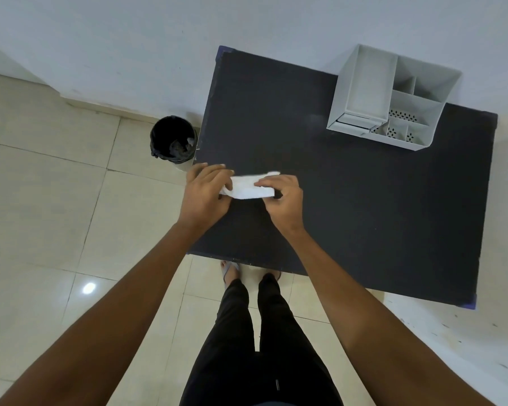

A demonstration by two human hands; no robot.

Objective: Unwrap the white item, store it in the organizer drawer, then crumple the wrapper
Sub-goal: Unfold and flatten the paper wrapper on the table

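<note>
I am looking down on a dark table standing on pale floor tiles against a white wall. Over the table's left edge I hold the white wrapped item, a flat white packet, lifted between both hands. My left hand pinches its left end, thumb on top and fingers curled beneath. My right hand grips the right end, fingers folded over the top edge, with a corner of white sticking out past them. At the far right corner of the table sits the grey desk organizer, well apart from my hands, its small drawer at the front left looking shut. On the floor just beside the table's left edge stands a bin with a black liner.
</note>
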